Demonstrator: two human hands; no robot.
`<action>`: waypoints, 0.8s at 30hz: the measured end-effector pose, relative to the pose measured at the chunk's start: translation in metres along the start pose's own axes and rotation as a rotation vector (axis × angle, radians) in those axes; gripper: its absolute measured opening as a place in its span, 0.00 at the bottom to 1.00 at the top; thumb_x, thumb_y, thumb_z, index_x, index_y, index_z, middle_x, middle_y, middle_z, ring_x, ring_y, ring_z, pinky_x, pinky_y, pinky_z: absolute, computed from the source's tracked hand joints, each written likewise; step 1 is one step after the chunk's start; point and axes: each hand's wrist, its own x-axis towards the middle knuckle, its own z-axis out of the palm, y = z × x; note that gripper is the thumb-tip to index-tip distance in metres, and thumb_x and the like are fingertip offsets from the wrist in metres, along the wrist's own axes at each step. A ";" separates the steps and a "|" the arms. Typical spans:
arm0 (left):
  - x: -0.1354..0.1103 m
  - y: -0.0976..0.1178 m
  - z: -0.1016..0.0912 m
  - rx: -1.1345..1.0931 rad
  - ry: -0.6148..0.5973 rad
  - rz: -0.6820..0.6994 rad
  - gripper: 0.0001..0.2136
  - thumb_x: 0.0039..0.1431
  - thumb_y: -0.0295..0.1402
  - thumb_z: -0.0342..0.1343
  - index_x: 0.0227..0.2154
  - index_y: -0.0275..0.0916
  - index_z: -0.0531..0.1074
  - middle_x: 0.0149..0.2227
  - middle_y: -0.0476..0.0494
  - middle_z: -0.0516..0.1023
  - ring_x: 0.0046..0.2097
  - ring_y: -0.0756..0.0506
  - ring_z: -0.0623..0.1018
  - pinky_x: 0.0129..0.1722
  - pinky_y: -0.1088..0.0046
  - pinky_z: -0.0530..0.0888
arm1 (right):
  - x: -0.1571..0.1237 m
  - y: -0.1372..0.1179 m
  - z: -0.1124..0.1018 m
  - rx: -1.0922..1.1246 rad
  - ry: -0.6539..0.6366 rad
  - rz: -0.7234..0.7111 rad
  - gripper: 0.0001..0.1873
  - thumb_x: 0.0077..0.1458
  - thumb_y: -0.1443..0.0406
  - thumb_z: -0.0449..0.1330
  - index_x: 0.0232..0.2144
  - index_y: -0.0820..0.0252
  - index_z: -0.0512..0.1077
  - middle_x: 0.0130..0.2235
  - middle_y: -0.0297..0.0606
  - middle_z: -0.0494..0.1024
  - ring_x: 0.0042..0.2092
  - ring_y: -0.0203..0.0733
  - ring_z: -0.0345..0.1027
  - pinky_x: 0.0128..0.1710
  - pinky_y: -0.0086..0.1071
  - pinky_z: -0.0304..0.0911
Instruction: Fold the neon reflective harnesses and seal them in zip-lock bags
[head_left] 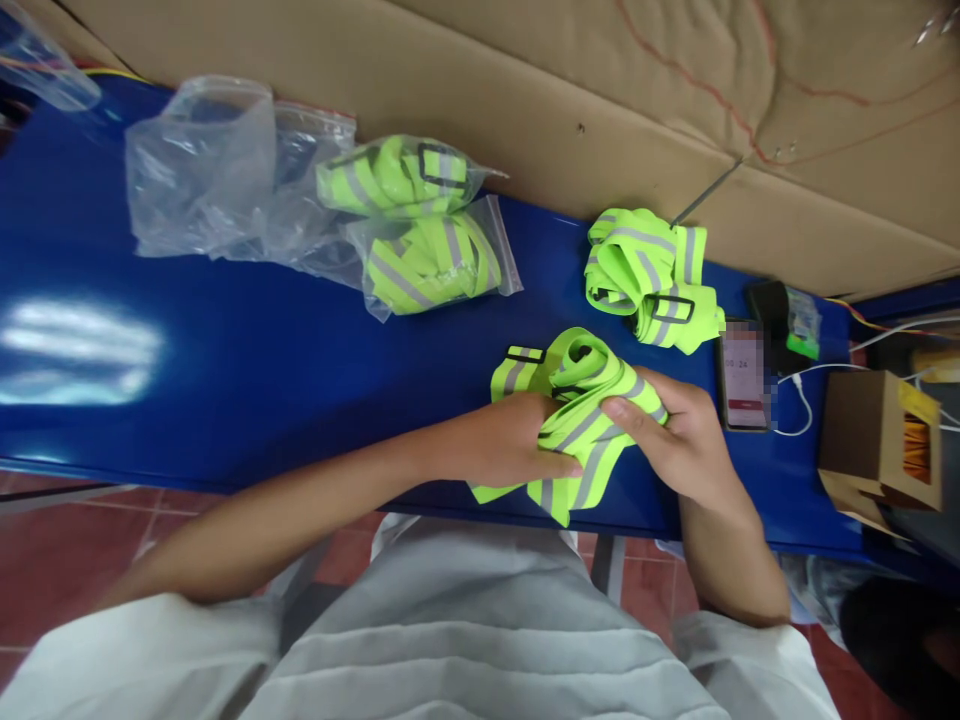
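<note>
A neon yellow reflective strap with grey stripes and a black buckle lies bunched at the near edge of the blue table. My left hand is closed on its left side. My right hand grips its right side, thumb pressed on top. Another folded reflective strap lies just behind, apart from both hands.
Two zip bags holding folded straps sit further left, beside empty clear bags. A phone and a black device lie to the right, then a small cardboard box. Cardboard sheets line the back.
</note>
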 end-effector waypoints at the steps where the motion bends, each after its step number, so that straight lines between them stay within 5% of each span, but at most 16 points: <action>1: 0.000 0.000 -0.001 0.003 0.001 -0.004 0.12 0.59 0.39 0.62 0.41 0.37 0.74 0.39 0.45 0.81 0.39 0.43 0.78 0.41 0.67 0.74 | -0.001 0.000 0.001 0.010 0.023 -0.004 0.11 0.64 0.57 0.66 0.38 0.59 0.80 0.30 0.32 0.76 0.29 0.36 0.66 0.29 0.28 0.63; 7: -0.002 0.007 -0.009 -0.036 -0.128 -0.032 0.16 0.57 0.42 0.67 0.42 0.38 0.76 0.38 0.47 0.83 0.40 0.44 0.80 0.40 0.71 0.74 | -0.003 0.000 -0.001 0.115 0.088 0.068 0.11 0.62 0.56 0.67 0.36 0.58 0.81 0.29 0.32 0.77 0.29 0.36 0.68 0.28 0.27 0.64; 13: -0.004 0.016 -0.010 0.235 0.085 -0.069 0.09 0.61 0.38 0.61 0.36 0.37 0.76 0.34 0.45 0.82 0.37 0.42 0.80 0.38 0.70 0.69 | -0.007 0.009 -0.003 0.196 0.121 0.124 0.12 0.62 0.54 0.67 0.38 0.56 0.82 0.30 0.33 0.78 0.30 0.39 0.70 0.28 0.30 0.66; 19: -0.003 0.015 -0.010 0.252 0.052 -0.058 0.12 0.62 0.39 0.60 0.27 0.37 0.71 0.27 0.47 0.77 0.30 0.46 0.75 0.31 0.71 0.65 | -0.002 0.015 -0.001 0.398 0.043 0.262 0.14 0.61 0.52 0.67 0.39 0.55 0.82 0.36 0.35 0.83 0.35 0.44 0.77 0.34 0.35 0.72; 22: -0.001 0.013 -0.014 0.051 -0.006 -0.009 0.14 0.62 0.43 0.62 0.38 0.37 0.74 0.34 0.46 0.81 0.36 0.45 0.79 0.34 0.72 0.71 | 0.003 0.016 -0.002 0.432 0.063 0.308 0.18 0.60 0.48 0.67 0.39 0.55 0.82 0.35 0.37 0.83 0.37 0.47 0.78 0.37 0.38 0.74; 24: -0.001 0.014 -0.020 -0.110 -0.091 0.014 0.23 0.61 0.49 0.62 0.51 0.38 0.72 0.48 0.43 0.82 0.48 0.42 0.81 0.43 0.71 0.75 | 0.004 0.017 -0.006 0.407 0.146 0.278 0.18 0.59 0.48 0.68 0.37 0.56 0.81 0.34 0.36 0.82 0.36 0.46 0.77 0.37 0.38 0.74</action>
